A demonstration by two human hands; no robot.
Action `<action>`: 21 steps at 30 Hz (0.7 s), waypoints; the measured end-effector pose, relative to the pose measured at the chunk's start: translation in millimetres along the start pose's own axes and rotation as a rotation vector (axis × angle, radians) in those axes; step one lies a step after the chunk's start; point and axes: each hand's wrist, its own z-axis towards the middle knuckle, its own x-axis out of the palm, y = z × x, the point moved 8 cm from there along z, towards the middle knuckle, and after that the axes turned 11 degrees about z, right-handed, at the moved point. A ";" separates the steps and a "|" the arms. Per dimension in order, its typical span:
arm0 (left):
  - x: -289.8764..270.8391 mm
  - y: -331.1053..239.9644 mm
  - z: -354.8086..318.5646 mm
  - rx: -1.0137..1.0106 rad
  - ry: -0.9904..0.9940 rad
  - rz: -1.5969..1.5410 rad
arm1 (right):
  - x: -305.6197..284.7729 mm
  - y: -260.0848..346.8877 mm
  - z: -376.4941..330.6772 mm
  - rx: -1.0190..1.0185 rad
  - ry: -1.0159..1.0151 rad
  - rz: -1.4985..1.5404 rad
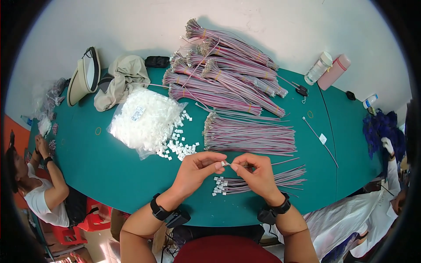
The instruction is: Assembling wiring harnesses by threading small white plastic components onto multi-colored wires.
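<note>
Near the front of the green table, my left hand [196, 172] pinches a small white plastic connector [223, 163] between thumb and fingertips. Right beside it my right hand [258, 174] pinches a thin wire [285, 161] near its end. The two sets of fingertips almost meet; whether the wire sits inside the connector is too small to tell. Below my hands lies a bunch of wires with white connectors [220, 186] on their left ends, partly hidden by my right hand. Beyond my hands rests a flat bundle of pinkish-grey wires [250, 135].
Loose white connectors [180, 149] spill beside a clear bag of connectors [142, 118]. Tied wire bundles [228, 72] are piled at the back. A visor [84, 76], a beige cloth [125, 81], keys [301, 90] and bottles [319, 68] stand around. People sit at both sides.
</note>
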 end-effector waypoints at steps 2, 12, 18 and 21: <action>-1.3 1.1 0.3 -0.015 -0.003 -0.033 | -0.2 1.4 0.0 -0.008 0.001 -0.013; -0.8 -4.0 1.8 0.055 -0.027 -0.004 | 0.7 5.1 -0.9 -0.065 -0.006 -0.098; -5.6 1.8 3.3 0.023 -0.008 0.014 | 0.4 7.4 -1.8 -0.064 -0.032 -0.022; -1.3 2.6 1.7 -0.039 0.016 -0.005 | 0.5 8.2 -3.3 -0.064 -0.033 -0.028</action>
